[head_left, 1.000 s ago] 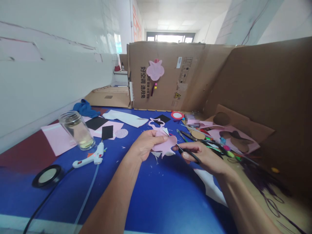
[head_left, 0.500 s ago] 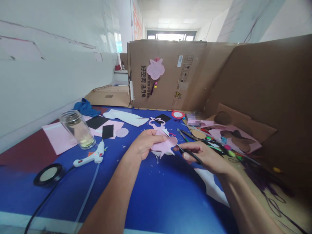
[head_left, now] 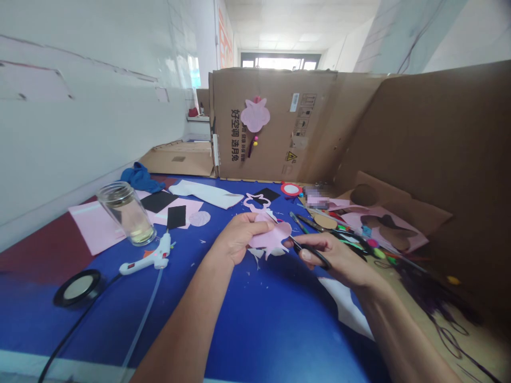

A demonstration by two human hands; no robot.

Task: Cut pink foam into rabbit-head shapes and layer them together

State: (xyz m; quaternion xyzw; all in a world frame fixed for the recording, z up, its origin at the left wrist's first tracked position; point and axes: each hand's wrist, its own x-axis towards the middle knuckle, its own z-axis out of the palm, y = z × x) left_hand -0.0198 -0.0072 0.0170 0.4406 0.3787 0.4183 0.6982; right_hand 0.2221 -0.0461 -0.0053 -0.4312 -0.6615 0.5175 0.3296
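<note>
My left hand [head_left: 243, 234] pinches a pink felt-like cutout [head_left: 271, 239] with scalloped, pointed edges, held above the blue table. My right hand [head_left: 331, 255] grips black-handled scissors [head_left: 313, 254], whose blades reach to the cutout's right edge and pass partly behind it. White scraps [head_left: 255, 252] show under the cutout, and small trimmings are scattered around it. Just beyond my hands lies a pink outline piece [head_left: 249, 201] on the table, beside a black square sheet [head_left: 268, 195].
At left are a glass jar [head_left: 128, 215] of pale liquid, a white glue gun [head_left: 154, 257] with its cord, and a black tape roll [head_left: 77, 287]. Cardboard walls [head_left: 311, 122] stand behind and right. Craft supplies, including purple yarn [head_left: 427, 287], crowd the right side; a white offcut [head_left: 347, 303] lies nearer.
Both hands stay almost in place, with the scissors still at the cutout's right edge. The view has shifted very slightly.
</note>
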